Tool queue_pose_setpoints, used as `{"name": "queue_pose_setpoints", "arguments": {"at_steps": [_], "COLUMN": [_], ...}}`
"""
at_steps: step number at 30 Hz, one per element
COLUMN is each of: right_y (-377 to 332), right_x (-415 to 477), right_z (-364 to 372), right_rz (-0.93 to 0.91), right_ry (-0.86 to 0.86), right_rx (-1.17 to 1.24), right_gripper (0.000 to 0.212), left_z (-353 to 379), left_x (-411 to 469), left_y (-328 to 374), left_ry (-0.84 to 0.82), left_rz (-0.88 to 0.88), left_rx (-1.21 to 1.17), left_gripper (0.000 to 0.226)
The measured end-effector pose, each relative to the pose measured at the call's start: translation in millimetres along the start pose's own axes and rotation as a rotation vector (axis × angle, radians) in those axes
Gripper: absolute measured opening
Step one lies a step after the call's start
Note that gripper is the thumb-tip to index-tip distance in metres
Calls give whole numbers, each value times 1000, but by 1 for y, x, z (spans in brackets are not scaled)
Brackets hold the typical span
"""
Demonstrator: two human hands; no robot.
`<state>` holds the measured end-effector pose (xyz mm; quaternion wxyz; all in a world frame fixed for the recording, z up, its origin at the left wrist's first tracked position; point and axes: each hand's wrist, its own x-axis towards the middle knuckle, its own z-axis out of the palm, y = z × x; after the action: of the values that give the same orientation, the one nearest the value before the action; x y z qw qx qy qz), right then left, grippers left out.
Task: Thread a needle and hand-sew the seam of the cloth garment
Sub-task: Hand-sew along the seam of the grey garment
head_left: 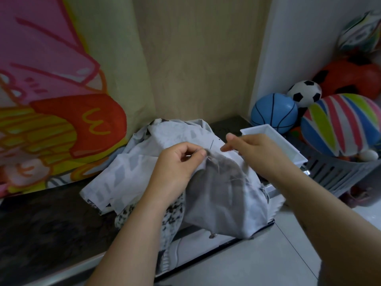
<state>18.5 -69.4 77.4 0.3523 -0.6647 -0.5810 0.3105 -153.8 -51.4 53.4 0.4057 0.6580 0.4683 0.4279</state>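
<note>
A pale grey patterned cloth garment (pixel 132 174) lies bunched on a dark counter (pixel 47 230) and hangs over its front edge. My left hand (pixel 181 159) pinches a raised fold of the cloth at its frayed seam edge. A thin dark needle (pixel 211 144) stands slanted out of the cloth just right of my left fingertips. My right hand (pixel 249 145) is a little to the right of the needle with thumb and forefinger drawn together; whether they pinch thread is too fine to tell. Loose thread ends hang from the seam.
A white plastic tray (pixel 288 149) sits behind my right hand. A grey basket (pixel 338 174) full of several colourful balls stands at the right. A bright cartoon-print fabric (pixel 51 120) hangs at the left. Pale floor tiles lie below the counter edge.
</note>
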Motion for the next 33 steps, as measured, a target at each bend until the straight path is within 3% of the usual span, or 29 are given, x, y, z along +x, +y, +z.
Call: {"name": "queue_pose_setpoints", "arguments": {"at_steps": [3,8,10,14,16,18,21,23,25,28,31,33], "right_y": [1,2,1,-8,-5,-1,10,15,18,16,12,10], "right_x": [-2,2,5,9,13,13,9,8,5,3,5,5], "right_z": [8,12,13,2,-5,-6,0,4,6,0,-12,-17], "right_rz": [146,94,104,291,219,54,-240,-269,-201,-21,117,129], "right_ry": [-203,-273,-215,-31,47,149,169,11,-121,-177,-255,-240], "right_rx": [157,368,485,1291,1362,1013,111,-190,-241,191,966,1299], "right_gripper": [28,16,16,16,18,17,16,17,18,15,18,24], "left_z": [-3,-3,-4,-6,-5,-6,-6,-6,-6,-6,-6,-5], "left_x": [0,-2,-3,-4,-5,-5,-3,-1,-1,0,0,0], "left_y": [-1,-3,-3,-2,0,0,-4,-6,-7,-6,-7,-7], "left_ry": [-68,-152,-186,-258,-285,-301,-291,-274,-272,-274,-276,-283], "left_rz": [8,11,3,-35,-64,-88,-112,-131,-137,-136,-128,-122], "left_rx": [-1,-40,-54,-105,-157,-182,-148,-138,-134,-132,-126,-117], "left_gripper": [15,16,16,19,23,26,30,31,30,29,30,28]}}
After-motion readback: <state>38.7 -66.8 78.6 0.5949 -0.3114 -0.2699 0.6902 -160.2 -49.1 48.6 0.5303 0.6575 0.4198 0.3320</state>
